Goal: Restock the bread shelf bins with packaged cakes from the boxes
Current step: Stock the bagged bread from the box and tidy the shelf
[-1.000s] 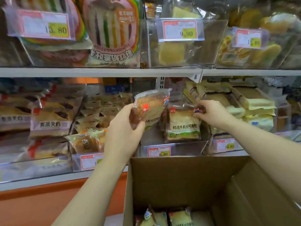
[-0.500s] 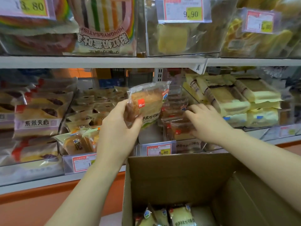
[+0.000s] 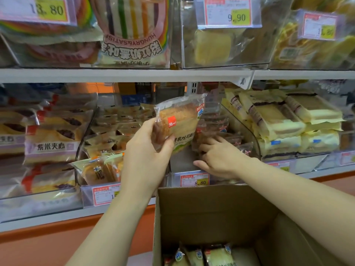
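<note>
My left hand grips a packaged toast cake with a red square label, held upright in front of the middle clear bin priced 8.80. My right hand reaches into that bin, its fingers spread flat on the packets lying inside. Below, an open cardboard box holds several more packaged cakes at its bottom.
Clear bins of bread fill the shelf: purple-rice sandwiches at left, small buns beside the middle bin, yellow layered cakes at right. The upper shelf carries rainbow toast and yellow cakes. An orange base panel runs below.
My right hand let a packet down into the bin and now lies lower on the stacked packets. My left hand still holds its cake in about the same place.
</note>
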The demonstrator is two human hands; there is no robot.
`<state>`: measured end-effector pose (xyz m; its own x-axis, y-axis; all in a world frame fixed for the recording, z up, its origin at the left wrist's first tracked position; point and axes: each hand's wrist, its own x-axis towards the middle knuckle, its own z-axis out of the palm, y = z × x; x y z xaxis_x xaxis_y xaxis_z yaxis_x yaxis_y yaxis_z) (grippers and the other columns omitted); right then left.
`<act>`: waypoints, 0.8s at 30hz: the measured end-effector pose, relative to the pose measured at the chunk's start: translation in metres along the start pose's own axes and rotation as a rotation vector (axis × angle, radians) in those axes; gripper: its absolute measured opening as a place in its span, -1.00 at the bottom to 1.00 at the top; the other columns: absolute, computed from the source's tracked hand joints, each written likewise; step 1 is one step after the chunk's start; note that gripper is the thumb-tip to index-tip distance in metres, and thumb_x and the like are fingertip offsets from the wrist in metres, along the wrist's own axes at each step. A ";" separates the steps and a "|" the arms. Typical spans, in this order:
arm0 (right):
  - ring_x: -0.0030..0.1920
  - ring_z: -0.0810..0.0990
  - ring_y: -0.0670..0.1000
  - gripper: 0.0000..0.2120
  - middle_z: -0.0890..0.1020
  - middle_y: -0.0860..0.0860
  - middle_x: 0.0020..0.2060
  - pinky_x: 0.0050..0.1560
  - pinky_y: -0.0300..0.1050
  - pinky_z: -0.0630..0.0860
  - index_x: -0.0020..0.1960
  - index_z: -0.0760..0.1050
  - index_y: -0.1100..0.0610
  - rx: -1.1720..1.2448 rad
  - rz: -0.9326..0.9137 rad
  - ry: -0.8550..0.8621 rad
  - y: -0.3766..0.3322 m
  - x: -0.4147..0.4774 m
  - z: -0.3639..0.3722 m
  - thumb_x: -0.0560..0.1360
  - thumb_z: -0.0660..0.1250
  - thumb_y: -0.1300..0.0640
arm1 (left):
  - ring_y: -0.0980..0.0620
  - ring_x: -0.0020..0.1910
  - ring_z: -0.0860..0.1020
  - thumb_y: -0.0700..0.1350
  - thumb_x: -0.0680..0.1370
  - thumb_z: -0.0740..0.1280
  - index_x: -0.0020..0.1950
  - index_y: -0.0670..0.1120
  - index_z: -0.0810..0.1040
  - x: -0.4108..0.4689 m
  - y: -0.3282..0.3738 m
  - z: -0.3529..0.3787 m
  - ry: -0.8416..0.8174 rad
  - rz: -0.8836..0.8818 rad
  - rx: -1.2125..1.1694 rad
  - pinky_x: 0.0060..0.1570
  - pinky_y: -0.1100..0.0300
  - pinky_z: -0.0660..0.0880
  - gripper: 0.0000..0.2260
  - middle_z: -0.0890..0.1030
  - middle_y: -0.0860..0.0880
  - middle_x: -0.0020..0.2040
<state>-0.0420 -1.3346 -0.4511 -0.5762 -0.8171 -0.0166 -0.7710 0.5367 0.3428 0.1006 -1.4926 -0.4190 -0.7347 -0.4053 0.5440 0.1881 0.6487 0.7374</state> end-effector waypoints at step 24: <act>0.33 0.35 -0.08 -0.35 0.41 -0.04 0.32 0.34 -0.32 0.24 0.47 0.25 0.08 0.731 0.221 0.507 0.015 -0.007 -0.047 0.44 0.40 0.03 | 0.20 0.13 0.50 -0.11 0.52 0.37 0.34 0.02 0.45 0.003 -0.004 -0.008 -0.024 0.042 0.125 -0.01 0.54 0.37 -0.61 0.56 0.11 0.17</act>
<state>-0.0366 -1.3309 -0.4014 -0.6759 -0.5821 0.4521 -0.7368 0.5502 -0.3930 0.1026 -1.5013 -0.4173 -0.7434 -0.3613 0.5628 0.1376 0.7409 0.6573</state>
